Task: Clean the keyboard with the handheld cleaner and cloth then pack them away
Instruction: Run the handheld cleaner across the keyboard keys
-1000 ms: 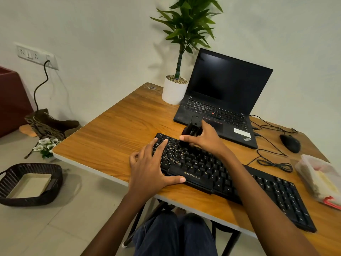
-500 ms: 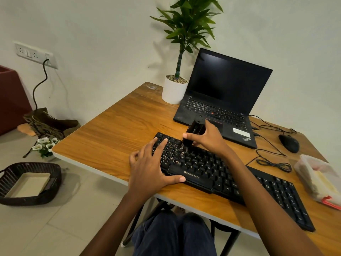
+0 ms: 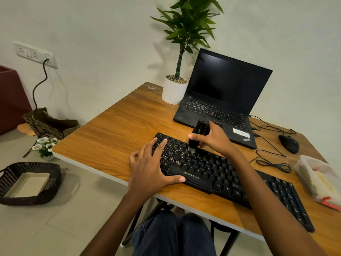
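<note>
1. Head view, the tool: our right hand (image 3: 214,139) grips the handheld cleaner (image 3: 198,133), fingers and thumb curled round its black body. The cleaner stands nearly upright, with its nozzle down on the keys in the far-left part of the keyboard (image 3: 230,180).
2. Head view, the bracing hand: our left hand (image 3: 149,169) lies flat on the keyboard's left end. Its fingers are spread over the keys and the thumb is stretched along the near edge; it holds nothing.
3. Head view, the task's thing: the keyboard lies on the table (image 3: 114,137) along its near edge, just in front of the laptop (image 3: 225,85).
4. Progress, as we judge it: the vacuuming step is in hand. Pale specks show on the keys beside the nozzle, so the left section looks unfinished. The middle and right stretches probably remain.
5. What is left: we see no cloth in either hand. A translucent bag (image 3: 317,178) lies at the table's right edge, and whether it holds the cloth we cannot tell. Wiping and packing away are not yet done.
</note>
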